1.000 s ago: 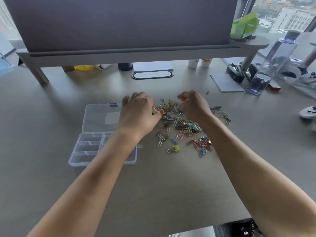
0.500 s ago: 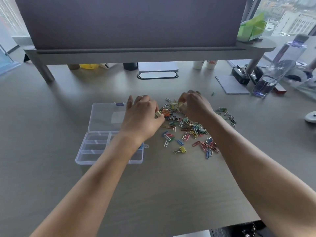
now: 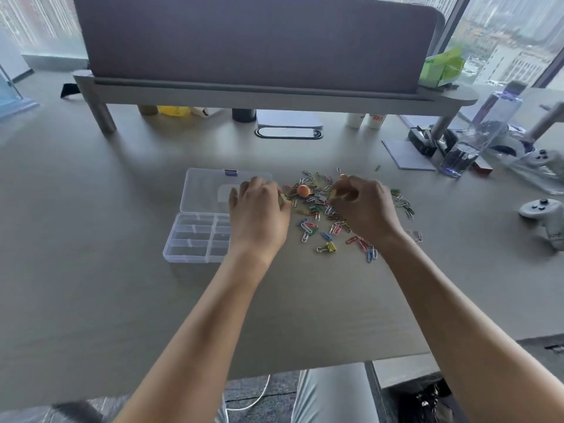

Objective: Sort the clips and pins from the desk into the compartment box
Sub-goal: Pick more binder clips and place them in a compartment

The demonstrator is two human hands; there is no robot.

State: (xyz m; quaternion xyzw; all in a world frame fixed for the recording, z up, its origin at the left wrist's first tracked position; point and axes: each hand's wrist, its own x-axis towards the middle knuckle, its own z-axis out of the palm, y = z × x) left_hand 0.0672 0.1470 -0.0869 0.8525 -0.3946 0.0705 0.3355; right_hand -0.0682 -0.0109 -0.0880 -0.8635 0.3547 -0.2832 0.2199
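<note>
A clear plastic compartment box [image 3: 195, 236] lies open on the desk, its lid [image 3: 204, 190] folded back. To its right spreads a pile of coloured paper clips [image 3: 320, 215], with a yellow binder clip [image 3: 329, 247] near the front and an orange round pin [image 3: 303, 190] at the back. My left hand [image 3: 259, 215] hovers over the box's right edge, fingers curled round a small pale clip. My right hand [image 3: 366, 209] sits over the pile and pinches a small yellowish clip between thumb and fingers.
A grey monitor riser [image 3: 274, 96] crosses the back of the desk. A water bottle [image 3: 476, 138], a notepad [image 3: 406, 154] and a stapler [image 3: 424, 141] stand at the back right. A white game controller [image 3: 546, 212] lies at the right edge.
My left hand has shifted left from the pile toward the box with a clip in it. My right hand has lifted a clip from the pile. The camera has tilted.
</note>
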